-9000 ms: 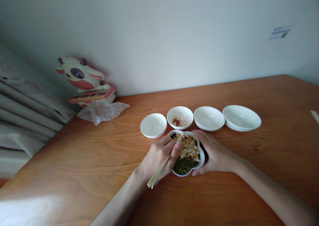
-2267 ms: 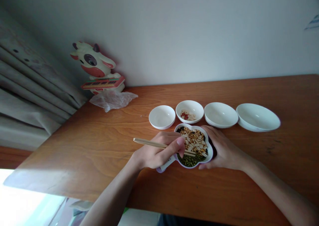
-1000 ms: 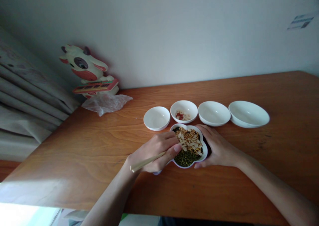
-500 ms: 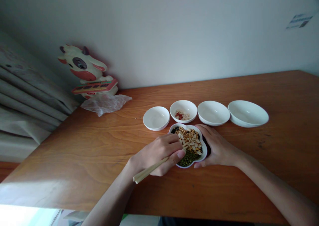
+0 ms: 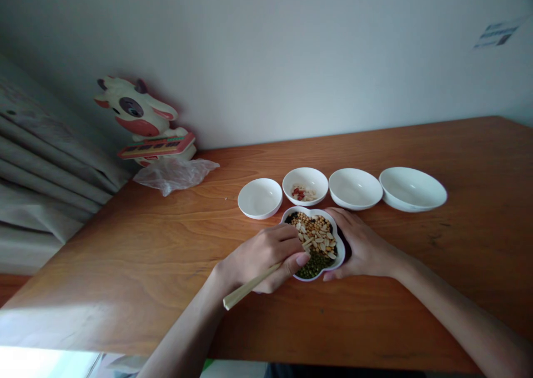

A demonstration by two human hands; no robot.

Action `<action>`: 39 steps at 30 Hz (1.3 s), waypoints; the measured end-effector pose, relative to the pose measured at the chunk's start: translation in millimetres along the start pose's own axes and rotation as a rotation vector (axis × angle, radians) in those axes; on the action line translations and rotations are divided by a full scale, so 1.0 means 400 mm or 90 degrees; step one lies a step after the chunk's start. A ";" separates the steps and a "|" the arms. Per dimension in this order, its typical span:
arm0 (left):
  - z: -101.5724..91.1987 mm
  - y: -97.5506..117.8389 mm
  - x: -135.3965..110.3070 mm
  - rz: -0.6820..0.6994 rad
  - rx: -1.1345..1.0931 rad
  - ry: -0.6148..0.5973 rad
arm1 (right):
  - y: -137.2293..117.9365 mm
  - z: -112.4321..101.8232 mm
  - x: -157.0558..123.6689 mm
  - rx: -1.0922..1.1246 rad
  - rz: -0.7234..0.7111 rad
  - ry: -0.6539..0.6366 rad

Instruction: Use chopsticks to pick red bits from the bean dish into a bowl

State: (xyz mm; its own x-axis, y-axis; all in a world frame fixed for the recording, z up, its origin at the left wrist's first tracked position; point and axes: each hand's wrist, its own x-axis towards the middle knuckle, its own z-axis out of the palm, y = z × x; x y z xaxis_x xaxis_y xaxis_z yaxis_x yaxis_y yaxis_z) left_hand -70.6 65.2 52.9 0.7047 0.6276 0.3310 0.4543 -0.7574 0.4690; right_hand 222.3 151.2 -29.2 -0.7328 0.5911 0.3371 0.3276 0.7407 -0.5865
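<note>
My left hand (image 5: 266,254) is closed around a pair of wooden chopsticks (image 5: 246,290). Their rear ends stick out toward me, and the tips reach into a white lobed dish (image 5: 341,248). Pale flat seeds (image 5: 317,237), yellow beans, green beans (image 5: 315,264) and some dark ones fill this dish. From the right, my right hand (image 5: 366,246) wraps its thumb and fingers about the dish's side. What the chopstick tips touch is hard to make out, as my left fingers partly cover them.
Behind the dish stands a row of white bowls. The second bowl (image 5: 305,179) from the left holds pale seeds and red bits (image 5: 297,192). A cow-shaped toy keyboard (image 5: 156,145) and a crumpled plastic bag (image 5: 175,174) lie at the back left, near a curtain (image 5: 41,167).
The chopsticks' rear ends have drawn together and now look almost like one stick. Both hands and the dish stay nearly in place; the whole view has shifted very slightly.
</note>
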 end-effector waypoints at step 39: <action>0.010 -0.003 -0.003 0.010 -0.090 0.072 | -0.005 -0.003 0.003 0.020 -0.002 0.002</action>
State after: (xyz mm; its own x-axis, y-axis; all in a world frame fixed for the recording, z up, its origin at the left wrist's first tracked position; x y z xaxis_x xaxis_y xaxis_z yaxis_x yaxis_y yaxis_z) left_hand -69.8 64.5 48.6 0.6411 0.6386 0.4257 0.3575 -0.7393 0.5706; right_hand 221.4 150.7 -26.8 -0.7323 0.5894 0.3411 0.3064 0.7325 -0.6080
